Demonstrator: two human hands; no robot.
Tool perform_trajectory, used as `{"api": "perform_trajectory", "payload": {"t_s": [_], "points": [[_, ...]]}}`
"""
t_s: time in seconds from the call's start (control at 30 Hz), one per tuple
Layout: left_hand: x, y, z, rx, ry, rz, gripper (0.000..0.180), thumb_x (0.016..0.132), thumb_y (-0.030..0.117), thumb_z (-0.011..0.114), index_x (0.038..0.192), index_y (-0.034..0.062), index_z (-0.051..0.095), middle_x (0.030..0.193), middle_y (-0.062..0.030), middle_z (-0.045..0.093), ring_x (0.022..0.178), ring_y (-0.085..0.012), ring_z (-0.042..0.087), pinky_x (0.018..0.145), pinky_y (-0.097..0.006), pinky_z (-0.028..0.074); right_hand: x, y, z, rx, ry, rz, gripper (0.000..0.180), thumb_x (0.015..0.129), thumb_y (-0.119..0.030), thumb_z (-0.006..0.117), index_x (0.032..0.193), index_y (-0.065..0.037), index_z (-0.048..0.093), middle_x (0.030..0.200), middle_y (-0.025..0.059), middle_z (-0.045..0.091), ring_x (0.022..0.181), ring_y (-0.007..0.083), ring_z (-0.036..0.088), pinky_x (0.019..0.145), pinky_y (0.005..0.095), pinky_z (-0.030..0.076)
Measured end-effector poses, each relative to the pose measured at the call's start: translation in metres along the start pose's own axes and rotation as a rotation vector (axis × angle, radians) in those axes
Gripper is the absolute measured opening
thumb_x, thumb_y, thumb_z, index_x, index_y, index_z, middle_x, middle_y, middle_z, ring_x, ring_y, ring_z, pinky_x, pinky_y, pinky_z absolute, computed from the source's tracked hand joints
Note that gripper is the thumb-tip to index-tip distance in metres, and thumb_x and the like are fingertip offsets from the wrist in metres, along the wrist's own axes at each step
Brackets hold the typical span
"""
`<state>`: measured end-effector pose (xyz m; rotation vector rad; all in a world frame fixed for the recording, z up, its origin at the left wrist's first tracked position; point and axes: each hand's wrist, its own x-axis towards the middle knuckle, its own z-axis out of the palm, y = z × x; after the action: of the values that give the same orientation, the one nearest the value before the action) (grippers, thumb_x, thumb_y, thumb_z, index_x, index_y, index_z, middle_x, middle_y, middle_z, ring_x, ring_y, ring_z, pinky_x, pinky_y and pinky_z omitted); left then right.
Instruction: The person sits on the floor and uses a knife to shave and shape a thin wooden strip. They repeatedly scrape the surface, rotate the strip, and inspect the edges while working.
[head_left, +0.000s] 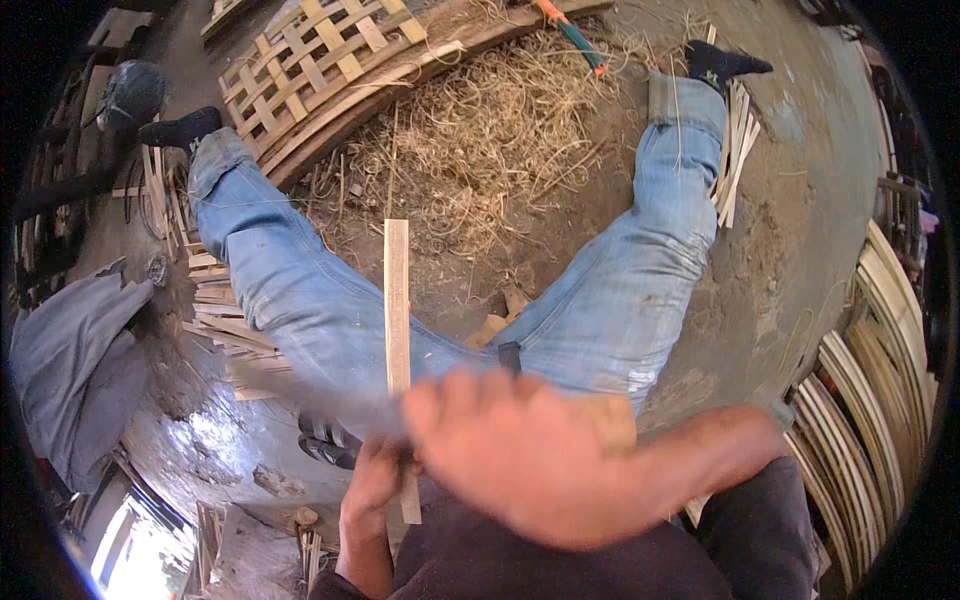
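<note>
A flat, pale bamboo strip (397,300) stands lengthwise in front of my body, its lower end reaching past my left hand (372,475). That hand is closed around the strip near its lower part. My right hand (530,450), smeared by motion, is wrapped round the handle of a knife (330,398). The blurred grey blade points left and crosses the strip just above my left hand; whether it touches the strip I cannot tell. A pale wooden handle end (610,420) shows behind my right hand.
My outstretched legs in jeans (640,270) frame a heap of curly shavings (480,140). Beyond lie a woven bamboo panel (320,60) and an orange-and-green handled tool (572,38). Split strips (225,310) lie by my left leg; long bundled strips (860,400) curve along the right.
</note>
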<state>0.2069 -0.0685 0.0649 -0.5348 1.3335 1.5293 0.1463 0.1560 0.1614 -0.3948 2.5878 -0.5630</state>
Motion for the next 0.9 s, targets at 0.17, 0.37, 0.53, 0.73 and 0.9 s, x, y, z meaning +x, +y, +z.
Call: {"api": "perform_trajectory", "payload": {"t_s": [0.17,0.37,0.53,0.73,0.9], "points": [[-0.005,0.005,0.007,-0.014,0.101,-0.007,0.052,0.105,0.042,0.038,0.113,-0.0053,0.059,0.065,0.0032,0.044,0.055,-0.0064,0.039,0.052,-0.022,0.035,0.007,0.008,-0.002,0.067,0.009,-0.039,0.019,0.085,-0.016,0.059,0.095,-0.002,0.05,0.08,0.0133,0.062,0.07,0.0302,0.069,0.052,0.0409,0.056],[-0.005,0.012,0.015,0.098,0.08,-0.024,0.051,0.107,0.038,0.033,0.107,-0.0053,0.06,0.062,0.0043,0.04,0.053,-0.0047,0.036,0.047,-0.021,0.031,0.0,0.078,0.077,0.071,-0.082,0.059,0.018,0.087,-0.014,0.057,0.098,-0.002,0.049,0.085,0.0186,0.063,0.073,0.0365,0.068,0.058,0.0463,0.056],[-0.009,0.003,0.01,0.164,0.064,0.033,0.048,0.107,0.036,0.035,0.109,-0.0045,0.061,0.064,0.0034,0.042,0.053,-0.0054,0.041,0.047,-0.022,0.034,0.007,0.122,0.071,0.165,-0.01,0.241,0.017,0.088,-0.011,0.056,0.098,-0.001,0.047,0.086,0.0198,0.063,0.077,0.0406,0.067,0.062,0.0503,0.055],[-0.011,0.01,0.017,0.179,0.131,-0.011,0.041,0.106,0.031,0.04,0.115,-0.0022,0.061,0.076,-0.0011,0.049,0.056,-0.007,0.052,0.049,-0.022,0.043,0.015,0.134,0.081,0.084,0.031,0.231,0.016,0.087,-0.011,0.055,0.095,0.0,0.047,0.08,0.0216,0.062,0.077,0.0434,0.065,0.062,0.0516,0.053],[-0.007,0.01,0.019,0.236,0.187,0.045,0.035,0.105,0.025,0.042,0.116,-0.001,0.062,0.075,-0.002,0.052,0.055,-0.007,0.053,0.049,-0.022,0.045,-0.013,0.084,0.095,0.054,-0.084,-0.081,0.009,0.085,-0.011,0.051,0.088,-0.003,0.05,0.081,0.0173,0.062,0.07,0.0365,0.066,0.061,0.0472,0.053]]}}
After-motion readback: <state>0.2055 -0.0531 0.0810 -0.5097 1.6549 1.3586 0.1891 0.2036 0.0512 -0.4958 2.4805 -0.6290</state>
